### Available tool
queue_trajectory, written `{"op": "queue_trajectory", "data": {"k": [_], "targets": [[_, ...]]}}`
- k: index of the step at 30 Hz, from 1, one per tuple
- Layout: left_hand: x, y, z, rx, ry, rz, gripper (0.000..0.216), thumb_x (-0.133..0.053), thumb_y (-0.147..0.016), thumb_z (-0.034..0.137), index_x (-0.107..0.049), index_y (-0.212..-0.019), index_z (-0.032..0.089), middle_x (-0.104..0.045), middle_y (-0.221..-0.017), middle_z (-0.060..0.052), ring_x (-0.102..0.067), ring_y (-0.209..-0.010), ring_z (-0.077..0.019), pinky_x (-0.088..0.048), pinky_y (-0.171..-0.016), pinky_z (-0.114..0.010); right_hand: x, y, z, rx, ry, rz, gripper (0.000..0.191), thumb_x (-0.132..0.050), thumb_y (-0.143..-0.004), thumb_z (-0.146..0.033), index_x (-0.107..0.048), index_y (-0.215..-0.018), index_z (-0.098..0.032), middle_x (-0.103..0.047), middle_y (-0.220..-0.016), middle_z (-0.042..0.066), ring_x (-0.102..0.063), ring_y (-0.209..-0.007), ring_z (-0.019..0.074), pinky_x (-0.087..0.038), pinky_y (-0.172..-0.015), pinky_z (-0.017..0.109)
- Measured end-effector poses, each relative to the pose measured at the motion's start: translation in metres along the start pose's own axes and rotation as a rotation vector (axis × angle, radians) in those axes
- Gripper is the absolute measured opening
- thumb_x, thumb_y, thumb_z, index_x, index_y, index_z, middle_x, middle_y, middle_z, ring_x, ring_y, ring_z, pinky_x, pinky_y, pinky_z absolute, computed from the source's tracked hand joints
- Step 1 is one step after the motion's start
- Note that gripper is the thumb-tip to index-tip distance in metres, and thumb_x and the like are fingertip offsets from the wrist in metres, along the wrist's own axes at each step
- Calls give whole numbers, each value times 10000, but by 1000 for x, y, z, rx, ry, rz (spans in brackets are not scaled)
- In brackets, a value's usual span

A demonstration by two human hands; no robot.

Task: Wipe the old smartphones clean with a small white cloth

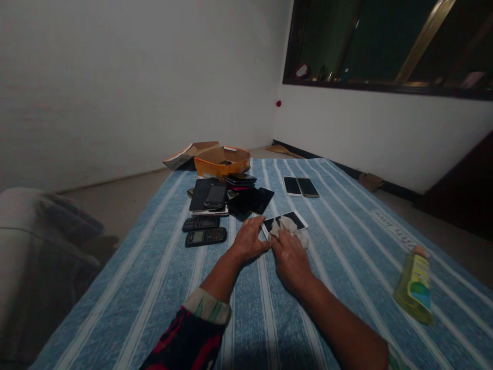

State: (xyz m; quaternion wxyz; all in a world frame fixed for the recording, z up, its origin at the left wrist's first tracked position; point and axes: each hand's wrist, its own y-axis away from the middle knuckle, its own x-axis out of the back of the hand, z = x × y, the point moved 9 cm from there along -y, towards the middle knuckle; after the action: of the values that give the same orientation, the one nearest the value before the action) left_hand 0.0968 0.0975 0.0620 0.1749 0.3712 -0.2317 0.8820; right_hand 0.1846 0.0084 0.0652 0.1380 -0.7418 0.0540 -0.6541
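A white-framed smartphone (296,220) with a dark screen lies on the blue striped cloth in front of me. My right hand (288,253) presses a crumpled white tissue (302,238) onto it, fingers bunched on the tissue. At the phone's left end rests my left hand (249,240), its thumb apart from the fingers and its fingertips on the edge. Part of the phone is hidden under the tissue and the hands. Left of my left hand lie two black keypad phones (206,236), one behind the other.
Behind them is a pile of dark phones (215,195). Two smartphones (301,186) lie side by side farther back. An open orange box (221,163) stands at the far end. A yellow-green bottle (416,288) lies at the right on the striped cloth (162,308).
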Motion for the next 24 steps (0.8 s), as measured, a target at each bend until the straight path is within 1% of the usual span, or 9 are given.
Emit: {"op": "queue_trajectory", "data": {"k": [2, 4, 6, 10, 12, 14, 17, 21, 24], "targets": [[1, 0, 1, -9, -12, 0, 755, -767, -618, 211, -556, -1340, 138, -617, -1331, -146, -544, -1255, -355, -404, -1102, -507, 0, 2, -5, 17, -26, -3, 438, -394, -952, -79, -600, -1333, -145, -540, -1418, 175, -439, -1345, 293, -312, -1109, 442], [2, 0, 2, -8, -20, -7, 746, -769, -629, 231, -556, -1339, 144, -618, -1331, -139, -539, -1260, -353, -406, -1100, -500, 1, 3, 1, -1, -39, -21, 440, -397, -951, -80, -601, -1336, -139, -538, -1423, 172, -442, -1345, 296, -314, -1107, 433], [2, 1, 3, 0, -30, -15, 751, -782, -631, 241, -556, -1339, 139, -612, -1340, -145, -532, -1270, -353, -407, -1100, -490, 4, 1, 17, -54, -33, -39, 438, -400, -954, -89, -603, -1339, -142, -546, -1414, 164, -456, -1331, 296, -327, -1093, 414], [3, 1, 6, -7, -36, -10, 759, -806, -625, 226, -557, -1336, 131, -615, -1339, -159, -535, -1268, -358, -413, -1095, -500, 8, -3, 56, -193, 10, -50, 475, -391, -939, -60, -602, -1346, -181, -566, -1381, 145, -466, -1320, 276, -351, -1053, 377], [3, 2, 7, -18, -41, -3, 755, -817, -621, 229, -563, -1326, 137, -626, -1323, -155, -546, -1255, -359, -422, -1085, -508, 9, -5, 69, -227, 30, -52, 467, -383, -941, -63, -614, -1329, -184, -590, -1332, 149, -491, -1289, 277, -373, -1022, 376], [3, 2, 7, -25, -55, 5, 741, -822, -627, 244, -567, -1316, 146, -633, -1315, -148, -554, -1246, -356, -431, -1077, -513, 8, -5, 72, -239, 45, -48, 447, -379, -952, -79, -627, -1311, -177, -610, -1282, 154, -516, -1250, 284, -391, -1000, 379], [2, 1, 6, -26, -88, 12, 711, -816, -650, 268, -569, -1302, 129, -629, -1315, -164, -557, -1246, -355, -437, -1070, -514, 7, -5, 63, -205, 40, -22, 433, -398, -949, -77, -641, -1293, -177, -623, -1255, 149, -524, -1232, 277, -391, -1011, 375], [2, 1, 8, -62, -105, 45, 661, -805, -669, 305, -583, -1274, 155, -653, -1266, -143, -583, -1203, -345, -457, -1044, -507, 6, -3, 32, -67, -23, 30, 412, -449, -926, -72, -655, -1268, -173, -607, -1304, 153, -507, -1254, 282, -380, -1041, 392], [2, 1, 7, -82, -114, 56, 624, -782, -700, 353, -581, -1260, 166, -660, -1240, -129, -590, -1177, -336, -472, -1017, -500, 5, -1, 18, 2, -65, 68, 386, -461, -920, -75, -676, -1227, -169, -609, -1309, 157, -515, -1245, 290, -386, -1037, 416]]}}
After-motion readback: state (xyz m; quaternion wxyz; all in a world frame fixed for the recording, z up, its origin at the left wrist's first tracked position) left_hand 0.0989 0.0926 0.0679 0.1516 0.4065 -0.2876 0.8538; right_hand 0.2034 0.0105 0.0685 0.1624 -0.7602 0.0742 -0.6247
